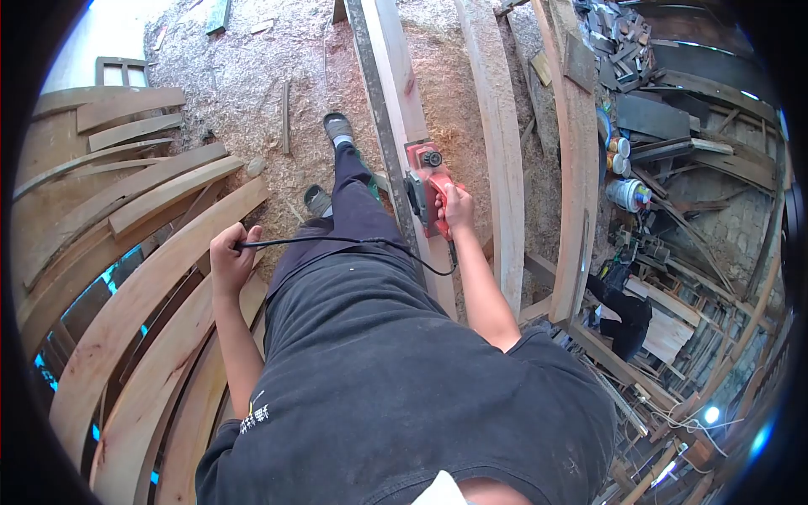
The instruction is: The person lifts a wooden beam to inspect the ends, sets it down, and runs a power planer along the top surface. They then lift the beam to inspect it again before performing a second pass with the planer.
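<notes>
Your right hand [457, 208] is wrapped tight around the handle of a red power planer [427, 192]. The fingers are curled all the way shut on it. The planer sits on top of a long pale plank [404, 101] that runs away from you toward the top of the view. A dark metal strip [376, 109] lies along the left edge of that plank, just beside the planer.

Your left hand [231, 257] is closed in a fist around the black power cord [337, 241]. The cord runs from that fist across your dark trousers to the back of the planer, where it dips down in a loop near your right wrist.

Your 2 feet in grey shoes [337, 127] stand on a floor thick with sawdust and wood shavings [236, 76], to the left of the plank.

To the right of the plank lie 2 more long curved boards [503, 151], side by side, well apart from the planer. On your left there is a stack of wide curved planks [135, 295], fanned out one over another. Far on the right you see a heap of dark scrap wood [623, 42] and some small cans [620, 147], with a white container [627, 194] near them.
</notes>
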{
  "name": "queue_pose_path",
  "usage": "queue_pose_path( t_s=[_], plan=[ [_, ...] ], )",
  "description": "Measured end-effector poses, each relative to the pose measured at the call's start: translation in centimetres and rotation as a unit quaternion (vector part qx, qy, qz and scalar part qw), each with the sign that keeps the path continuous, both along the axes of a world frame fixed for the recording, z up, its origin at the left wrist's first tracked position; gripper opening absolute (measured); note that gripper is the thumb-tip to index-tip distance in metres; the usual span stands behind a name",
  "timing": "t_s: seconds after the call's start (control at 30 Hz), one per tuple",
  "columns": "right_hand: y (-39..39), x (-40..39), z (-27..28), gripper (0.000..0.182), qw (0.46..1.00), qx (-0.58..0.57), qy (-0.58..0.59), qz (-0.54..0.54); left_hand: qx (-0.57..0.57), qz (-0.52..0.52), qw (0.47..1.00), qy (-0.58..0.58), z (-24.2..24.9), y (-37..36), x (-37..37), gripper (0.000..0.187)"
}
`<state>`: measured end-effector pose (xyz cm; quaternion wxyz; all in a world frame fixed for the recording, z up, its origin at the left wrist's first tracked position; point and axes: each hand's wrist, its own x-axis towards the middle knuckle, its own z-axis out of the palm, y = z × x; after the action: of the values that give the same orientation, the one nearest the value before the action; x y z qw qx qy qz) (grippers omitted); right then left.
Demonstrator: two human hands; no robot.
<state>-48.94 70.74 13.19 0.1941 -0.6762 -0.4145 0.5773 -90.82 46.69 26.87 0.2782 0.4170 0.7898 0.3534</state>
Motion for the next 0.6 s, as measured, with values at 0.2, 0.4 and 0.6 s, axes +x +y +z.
queue_pose_path(
  t_s=[0.2,0.4,0.6],
  plan=[
    [3.7,-2.3,0.4,0.041,1.0,0.0,-0.009,0.015,-0.022,0.002,0.999,-0.024,-0.5,5.5,-2.2,0.051],
    [7.5,-5.3,0.7,0.038,1.0,-0.024,0.0,-0.003,-0.048,0.002,0.998,-0.048,-1.6,11.2,-4.8,0.05],
    [12.2,-9.0,-0.4,0.042,1.0,-0.025,-0.011,-0.011,-0.076,-0.004,0.996,-0.044,-2.0,17.2,-7.9,0.049]
  ],
)
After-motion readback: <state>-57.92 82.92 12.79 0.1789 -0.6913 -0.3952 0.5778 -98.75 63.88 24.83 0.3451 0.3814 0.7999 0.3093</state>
